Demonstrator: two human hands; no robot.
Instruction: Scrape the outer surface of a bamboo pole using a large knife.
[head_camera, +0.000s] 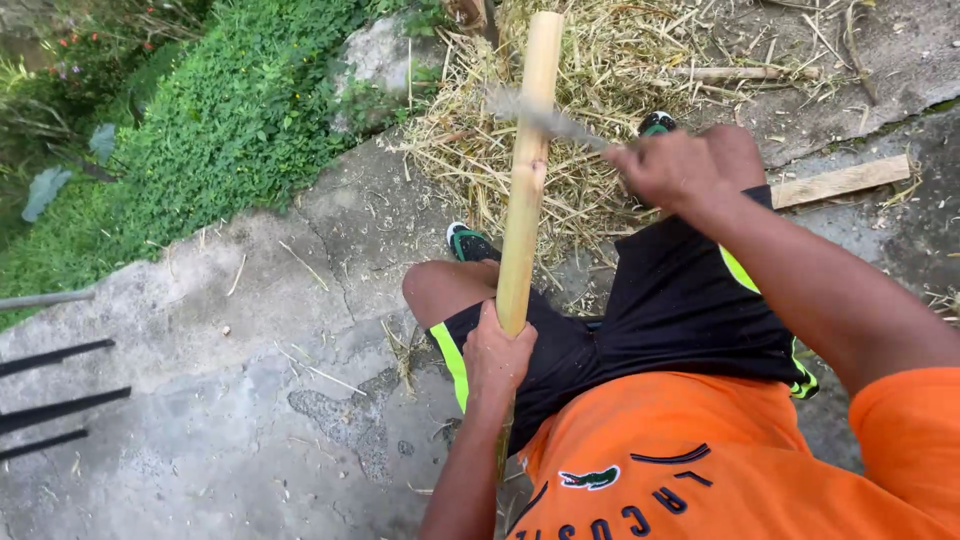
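My left hand (496, 352) grips the lower end of a long pale bamboo pole (528, 170), which points away from me over my knees. My right hand (678, 168) is closed on the handle of a blurred knife (545, 118). Its blade lies across the pole about a third of the way down from the far end. I sit in black shorts and an orange shirt. My feet in dark shoes (468, 243) rest at the edge of a heap of bamboo shavings (590, 110).
The ground is cracked grey concrete (250, 380). A wooden slat (838, 182) lies to the right. Green plants (200, 110) cover the bank at top left. Dark metal bars (55, 395) stick in from the left edge.
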